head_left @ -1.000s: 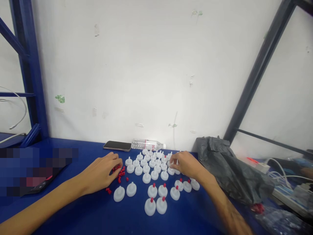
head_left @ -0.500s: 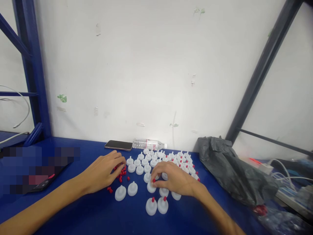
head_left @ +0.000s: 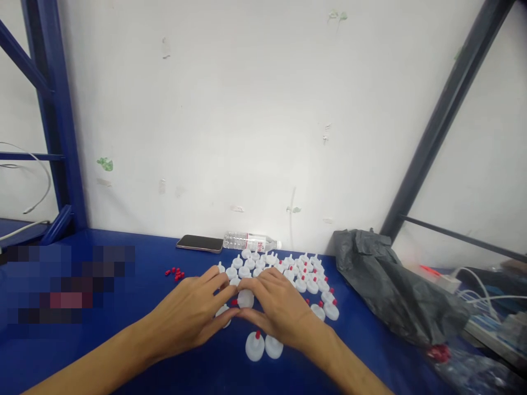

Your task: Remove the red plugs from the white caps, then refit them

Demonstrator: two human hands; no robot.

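Note:
Between my two hands is a white round cap with a red tip on its left side. My right hand pinches the white cap between thumb and fingers. The thumb and fingertips of my left hand close around the red tip. Several white spouted caps stand behind and right of my hands, many with red tips. Two more, one red-tipped cap and its neighbour, sit in front. Small red pieces lie behind my left hand.
A black phone and a clear plastic bottle lie along the wall on the blue table. A dark grey plastic bag is at the right, beside cables and a power strip. Blue metal posts frame the left.
My left hand has left the red pieces and moved right to meet my right hand. The right hand has lifted a white cap, now turned with its red tip pointing left.

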